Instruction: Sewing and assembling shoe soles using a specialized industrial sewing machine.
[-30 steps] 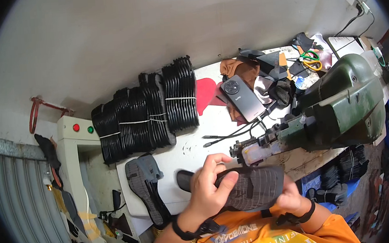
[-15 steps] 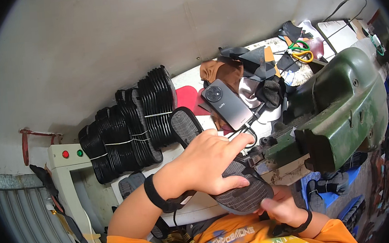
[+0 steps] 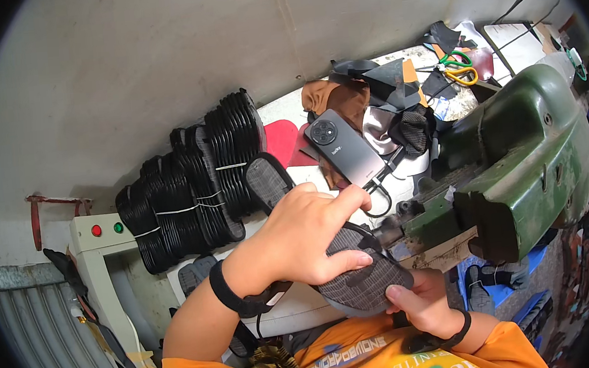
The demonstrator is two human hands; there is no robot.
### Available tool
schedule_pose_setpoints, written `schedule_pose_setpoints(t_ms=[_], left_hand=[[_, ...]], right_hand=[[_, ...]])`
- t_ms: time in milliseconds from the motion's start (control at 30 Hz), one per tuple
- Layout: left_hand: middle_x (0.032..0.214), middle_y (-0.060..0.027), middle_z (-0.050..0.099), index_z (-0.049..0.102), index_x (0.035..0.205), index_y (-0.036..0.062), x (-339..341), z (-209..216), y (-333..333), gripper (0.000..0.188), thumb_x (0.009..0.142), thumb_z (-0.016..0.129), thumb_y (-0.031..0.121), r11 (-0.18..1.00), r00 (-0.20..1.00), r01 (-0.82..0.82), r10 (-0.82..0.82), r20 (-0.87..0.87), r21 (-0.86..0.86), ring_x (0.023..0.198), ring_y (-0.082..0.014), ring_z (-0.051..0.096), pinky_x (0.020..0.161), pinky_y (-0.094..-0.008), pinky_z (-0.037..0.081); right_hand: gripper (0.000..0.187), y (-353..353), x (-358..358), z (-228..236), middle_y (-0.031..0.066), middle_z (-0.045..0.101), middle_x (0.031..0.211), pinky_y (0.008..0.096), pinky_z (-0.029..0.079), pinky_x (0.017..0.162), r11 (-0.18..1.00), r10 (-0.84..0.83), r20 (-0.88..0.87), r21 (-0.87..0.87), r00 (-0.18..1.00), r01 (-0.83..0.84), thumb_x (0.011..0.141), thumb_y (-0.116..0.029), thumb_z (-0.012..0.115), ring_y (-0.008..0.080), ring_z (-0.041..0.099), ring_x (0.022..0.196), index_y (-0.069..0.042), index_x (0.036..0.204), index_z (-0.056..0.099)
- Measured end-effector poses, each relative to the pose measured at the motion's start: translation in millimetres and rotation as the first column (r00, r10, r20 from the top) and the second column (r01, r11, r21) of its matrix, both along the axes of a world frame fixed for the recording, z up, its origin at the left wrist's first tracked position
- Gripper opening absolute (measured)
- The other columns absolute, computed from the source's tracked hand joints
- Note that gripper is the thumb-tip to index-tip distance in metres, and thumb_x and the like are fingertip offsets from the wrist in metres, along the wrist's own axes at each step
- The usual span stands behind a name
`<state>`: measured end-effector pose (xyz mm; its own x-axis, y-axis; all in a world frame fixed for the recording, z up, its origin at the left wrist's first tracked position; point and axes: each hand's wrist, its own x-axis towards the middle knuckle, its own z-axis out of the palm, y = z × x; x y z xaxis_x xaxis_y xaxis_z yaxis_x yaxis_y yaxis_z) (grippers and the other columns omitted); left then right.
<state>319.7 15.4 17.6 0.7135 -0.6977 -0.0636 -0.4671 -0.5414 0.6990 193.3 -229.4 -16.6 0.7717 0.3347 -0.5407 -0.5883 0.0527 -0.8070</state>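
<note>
- over the near edge of the white tabletop [image 3: 299,317], between the shirt [image 3: 352,358] and the green machine [image 3: 531,163], the grey sole [image 3: 367,290] is held tilted, patterned face up.
- right hand [image 3: 427,302]: fingers closed in a pinch on the lower rounded end, thumb on top, the rest beneath.
- left hand [image 3: 302,232]: laid across the middle, thumb on the patterned face, index finger reaching out over the far side; the other fingertips are hidden, so whether it grips or merely presses cannot be told.
- a black-rimmed grey end shows beyond the left hand; whether it belongs to the same piece is covered.
- handling, in this inspector's judgement: support the rim from below with the right fingers, spread the left thumb's pressure, and avoid creasing the thin edge.
- obstruction: the machine's narrow arm stands just beside the sole; contact cannot be confirmed. any turn toward it looks tight.
- the cable [image 3: 381,211] at the phone [image 3: 344,148] loops near the left index finger and could snag.
- bundled soles [image 3: 189,186] stand at the left; fabric scraps [image 3: 343,99] and scissors [image 3: 463,74] lie farther back.
</note>
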Motion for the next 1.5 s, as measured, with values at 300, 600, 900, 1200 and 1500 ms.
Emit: schedule_pose_setpoints(t_ms=[300, 600, 900, 1200, 1500], left_hand=[[0.082, -0.0126, 0.066, 0.063, 0.109, 0.0078, -2.5, -6.9, 16.8, 0.047, 0.076, 0.079, 0.037, 0.992, 0.994, -0.109, 0.11, 0.0, -0.067, 0.08, -0.0354, 0.065, 0.075, -0.0406, 0.044], [0.074, -0.0159, 0.066, 0.065, 0.096, 0.0044, -37.8, -6.7, 23.8, 0.033, 0.082, 0.074, 0.033, 0.942, 0.946, -0.313, 0.32, 0.043, -0.121, 0.07, -0.0373, 0.065, 0.064, -0.0402, 0.046], [0.061, -0.0214, 0.062, 0.055, 0.088, 0.0019, -97.8, -8.2, 3.4, 0.039, 0.095, 0.067, 0.038, 0.807, 0.808, -0.588, 0.583, -0.081, -0.05, 0.058, -0.0434, 0.064, 0.053, -0.0497, 0.049], [0.053, -0.0165, 0.053, 0.055, 0.07, -0.001, -112.1, -10.1, -6.0, 0.045, 0.092, 0.073, 0.034, 0.699, 0.693, -0.714, 0.699, -0.173, -0.034, 0.044, -0.0253, 0.054, 0.047, -0.0373, 0.041], [0.053, -0.0045, 0.061, 0.069, 0.07, -0.0043, -137.3, -37.0, -30.0, 0.046, 0.099, 0.069, 0.032, 0.501, 0.585, -0.806, 0.593, -0.553, -0.315, 0.049, -0.0074, 0.05, 0.047, -0.032, 0.041]], right_hand=[[0.023, 20.2, 21.0, -2.6, 0.0045, 0.069, 0.067, 0.0223, 0.05, 0.049, 0.99, -0.108, 0.061, -0.079, 0.992, 0.113, 0.091, -0.011, 0.072, 0.0093, 0.063, 0.054, 0.002, 0.072, 0.072], [0.032, 36.4, 27.1, -0.8, 0.0074, 0.064, 0.058, 0.0267, 0.049, 0.037, 0.962, -0.242, 0.101, -0.105, 0.965, 0.252, 0.088, -0.008, 0.073, 0.0141, 0.058, 0.041, 0.003, 0.058, 0.067], [0.037, 28.3, 24.9, -19.5, 0.0051, 0.064, 0.058, 0.0252, 0.051, 0.04, 0.95, -0.264, 0.279, -0.088, 0.923, 0.299, 0.091, -0.012, 0.075, 0.0099, 0.059, 0.047, 0.006, 0.059, 0.069], [0.038, 28.8, 26.1, -8.0, 0.0068, 0.065, 0.059, 0.0253, 0.048, 0.038, 0.972, -0.218, 0.184, -0.048, 0.958, 0.23, 0.092, -0.011, 0.071, 0.0115, 0.058, 0.044, 0.003, 0.057, 0.066], [0.047, 22.0, 26.6, -8.3, -0.0009, 0.056, 0.052, 0.0245, 0.033, 0.04, 0.964, -0.189, 0.26, -0.134, 0.947, 0.229, 0.094, -0.018, 0.071, 0.006, 0.046, 0.042, -0.003, 0.051, 0.059]])
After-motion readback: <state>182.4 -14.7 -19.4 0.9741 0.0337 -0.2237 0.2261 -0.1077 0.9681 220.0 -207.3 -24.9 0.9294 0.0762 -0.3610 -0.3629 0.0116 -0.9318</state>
